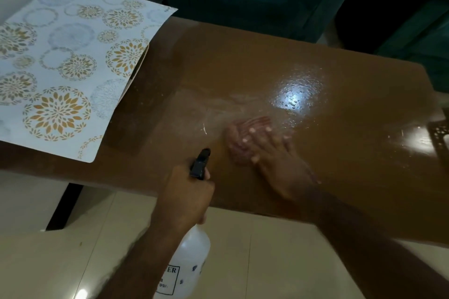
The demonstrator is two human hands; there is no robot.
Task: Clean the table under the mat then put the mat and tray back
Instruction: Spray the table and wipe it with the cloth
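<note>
The desk (243, 68) is bare and wet, with a shiny film just ahead of the right grip (274, 153). That grip is flat, fingers straight, pressing a pink cloth (240, 138) onto the wood rather than clenching it. The left grip (184, 196) sits just near-left of it, wrapped round the neck of a spray bottle (192, 257), nozzle aimed toward the cloth. The mat (60, 68) is well off to the left of both grips, draped over the desk's end with a corner past the edge.

Stuff I'd worry about imo:
- cloth only pinned by a flat palm, so it could skid out on that slick film
- more spray could mist the mat's near edge
- an elbow bump might send the overhanging mat to the floor
- laying the mat back on a damp top traps moisture

Dark patterned thing (440, 133) far right of the right grip might be the tray, can't tell
</note>
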